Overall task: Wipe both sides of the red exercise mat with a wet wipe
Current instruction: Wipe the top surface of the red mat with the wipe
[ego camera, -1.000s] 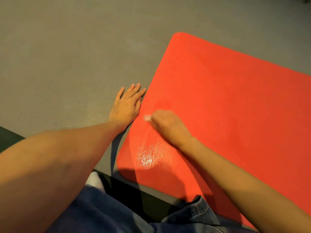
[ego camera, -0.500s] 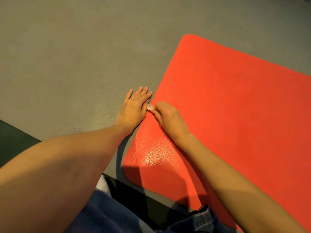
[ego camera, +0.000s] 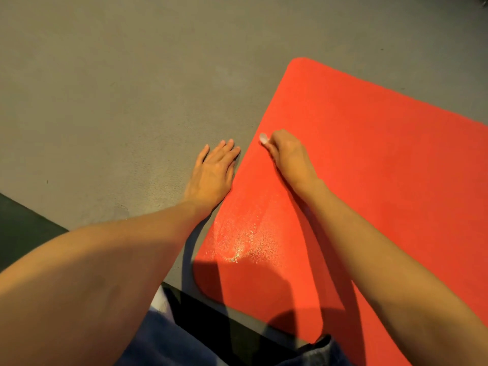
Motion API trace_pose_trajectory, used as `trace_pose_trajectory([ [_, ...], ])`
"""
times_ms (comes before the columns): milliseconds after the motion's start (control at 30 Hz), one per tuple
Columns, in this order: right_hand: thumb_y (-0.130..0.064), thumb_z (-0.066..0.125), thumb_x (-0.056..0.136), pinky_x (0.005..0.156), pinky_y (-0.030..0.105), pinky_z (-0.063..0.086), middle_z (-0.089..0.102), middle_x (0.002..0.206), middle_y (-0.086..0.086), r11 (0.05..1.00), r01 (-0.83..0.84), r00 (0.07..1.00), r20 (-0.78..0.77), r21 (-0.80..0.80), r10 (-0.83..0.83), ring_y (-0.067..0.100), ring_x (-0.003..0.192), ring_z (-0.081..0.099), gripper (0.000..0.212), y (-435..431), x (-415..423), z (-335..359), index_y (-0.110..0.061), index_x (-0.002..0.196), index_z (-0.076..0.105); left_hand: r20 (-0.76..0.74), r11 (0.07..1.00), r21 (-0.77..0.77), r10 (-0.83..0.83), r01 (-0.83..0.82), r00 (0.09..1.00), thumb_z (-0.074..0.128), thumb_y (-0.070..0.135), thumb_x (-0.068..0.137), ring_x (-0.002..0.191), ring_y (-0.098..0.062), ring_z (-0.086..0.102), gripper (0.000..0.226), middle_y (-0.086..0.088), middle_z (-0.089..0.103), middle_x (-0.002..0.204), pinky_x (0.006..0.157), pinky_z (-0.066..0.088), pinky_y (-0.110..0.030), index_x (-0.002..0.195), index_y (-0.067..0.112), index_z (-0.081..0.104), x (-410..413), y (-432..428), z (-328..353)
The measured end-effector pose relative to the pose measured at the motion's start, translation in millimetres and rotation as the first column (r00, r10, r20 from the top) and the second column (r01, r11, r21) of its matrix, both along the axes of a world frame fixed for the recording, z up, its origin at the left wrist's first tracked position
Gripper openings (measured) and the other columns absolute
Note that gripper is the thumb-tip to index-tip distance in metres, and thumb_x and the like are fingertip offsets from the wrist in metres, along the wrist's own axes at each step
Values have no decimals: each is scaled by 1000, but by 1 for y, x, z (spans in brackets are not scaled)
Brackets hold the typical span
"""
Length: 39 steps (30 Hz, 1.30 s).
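One red mat (ego camera: pixel 369 167), one wet wipe (ego camera: pixel 263 137), two hands (ego camera: pixel 211 175) (ego camera: pixel 290 157)

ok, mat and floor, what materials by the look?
Red mat: likely foam or rubber, with a fine pebbled matte texture; the wet patch glistens. Floor: smooth grey concrete or vinyl, matte and faintly mottled; can't tell which.

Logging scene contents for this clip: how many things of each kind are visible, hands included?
Red exercise mat: 1
Wet wipe: 1
Hands: 2, left hand flat on the floor, right hand gripping the wipe
Total: 4
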State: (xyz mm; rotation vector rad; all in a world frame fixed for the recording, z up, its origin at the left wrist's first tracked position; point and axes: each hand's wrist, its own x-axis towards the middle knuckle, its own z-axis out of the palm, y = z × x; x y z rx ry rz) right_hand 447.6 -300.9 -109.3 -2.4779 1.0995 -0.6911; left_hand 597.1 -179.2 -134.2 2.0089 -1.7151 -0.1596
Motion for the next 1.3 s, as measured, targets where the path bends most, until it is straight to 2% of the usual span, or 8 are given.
trace_pose_trajectory([
  [133,-18,53,94,58,30,16,54,73,19,986,152,985,70,66,-156,34,65,49,28,8,13,-3,-1,73,51,68,999,34,23,-25,997,32,22,97,138,-16,37,45,-2,44,147,117,19,-40,137,14,51,-2,0,2],
  [367,-19,46,96,62,37,33,50,74,11,953,-291,955,-83,-85,284,30,67,48,22,74,1,-8,-7,77,50,122,998,19,56,-58,991,37,26,92,86,-32,48,26,-12,53,97,74,38,-40,95,8,56,5,-35,12],
  [467,-22,45,94,59,39,34,50,72,9,920,-345,935,-158,-186,318,27,68,45,22,45,5,-5,-10,77,50,147,999,12,28,-30,989,40,23,95,103,-34,51,24,-13,53,109,97,38,-48,104,7,56,7,-48,5],
  [600,-25,44,95,63,40,30,54,73,16,972,-183,979,-115,-150,166,33,67,51,29,-28,20,-9,-5,76,53,188,986,163,7,-38,982,32,28,101,146,-18,19,46,-2,27,156,118,8,-42,146,18,35,8,-56,0],
  [833,-23,42,99,70,43,28,57,88,26,991,88,993,-64,-97,-94,38,81,51,33,-125,33,-10,4,84,55,324,997,43,44,-61,945,25,36,91,94,-30,47,45,-11,50,104,86,27,-39,116,13,55,9,-85,3],
  [933,-24,40,100,72,43,29,57,92,25,990,110,989,-93,-86,-118,37,85,51,33,-149,35,-11,3,88,54,268,996,94,-14,-11,963,20,36,95,119,-32,44,52,-15,47,127,102,23,-41,132,13,49,11,-102,6],
  [1000,-25,40,100,73,43,29,57,94,26,986,148,984,-89,-76,-154,38,87,51,34,-165,35,-8,4,89,54,224,986,165,-52,15,973,20,34,101,145,-23,18,50,-7,24,156,117,8,-43,147,21,31,14,-111,4],
  [1300,-25,35,102,76,41,30,59,104,27,956,292,948,-123,-38,-295,38,96,54,39,-218,2,2,6,96,57,219,972,208,64,-111,974,19,44,101,148,-15,-1,53,3,4,161,119,-2,-46,152,35,13,25,-154,0],
])
